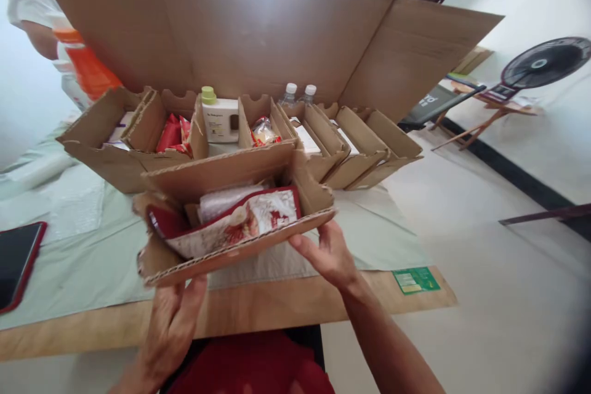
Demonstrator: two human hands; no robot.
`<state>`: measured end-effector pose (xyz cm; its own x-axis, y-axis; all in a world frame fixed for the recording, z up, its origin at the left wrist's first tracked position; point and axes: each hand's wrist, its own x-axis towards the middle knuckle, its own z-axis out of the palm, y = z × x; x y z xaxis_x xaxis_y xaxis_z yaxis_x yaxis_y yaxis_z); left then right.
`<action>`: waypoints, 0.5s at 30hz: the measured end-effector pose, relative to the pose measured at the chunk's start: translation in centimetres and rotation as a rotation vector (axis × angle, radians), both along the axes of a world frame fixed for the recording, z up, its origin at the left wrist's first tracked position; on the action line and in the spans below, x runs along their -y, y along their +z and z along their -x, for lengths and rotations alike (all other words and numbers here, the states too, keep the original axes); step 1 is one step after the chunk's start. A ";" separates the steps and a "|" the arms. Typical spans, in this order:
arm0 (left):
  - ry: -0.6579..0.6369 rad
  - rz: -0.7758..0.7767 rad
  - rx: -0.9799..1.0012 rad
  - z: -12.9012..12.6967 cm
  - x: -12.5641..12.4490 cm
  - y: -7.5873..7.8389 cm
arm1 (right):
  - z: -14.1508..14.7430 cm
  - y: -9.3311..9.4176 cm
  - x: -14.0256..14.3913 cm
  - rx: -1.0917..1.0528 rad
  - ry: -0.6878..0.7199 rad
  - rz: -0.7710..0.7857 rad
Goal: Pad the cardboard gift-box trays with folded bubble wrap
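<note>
Both my hands hold an open-topped cardboard box (221, 166), tilted, above the front of the table. My left hand (178, 314) grips its lower left corner from below, with part of the fingers hidden under it. At the right end, my right hand (327, 252) has its thumb on the near wall and its other fingers mostly behind the box. Inside lie a dark-red-edged packet (268, 212) with a pale printed front and a roll of clear bubble wrap (231, 202).
Behind stands a row of cardboard bins (104, 163) holding red packets (173, 133), a white jug (221, 120) with a green cap and a snack bag (265, 131). A tall cardboard panel (277, 31) rises behind them. A phone (21, 265) lies left; a fan (538, 64) stands right.
</note>
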<state>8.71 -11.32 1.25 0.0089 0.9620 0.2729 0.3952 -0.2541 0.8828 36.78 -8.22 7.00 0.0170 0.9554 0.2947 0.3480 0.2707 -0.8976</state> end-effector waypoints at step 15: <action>0.036 0.190 0.169 -0.9 6.5 -4.1 | 6.5 -4.5 -8.8 0.217 0.018 0.014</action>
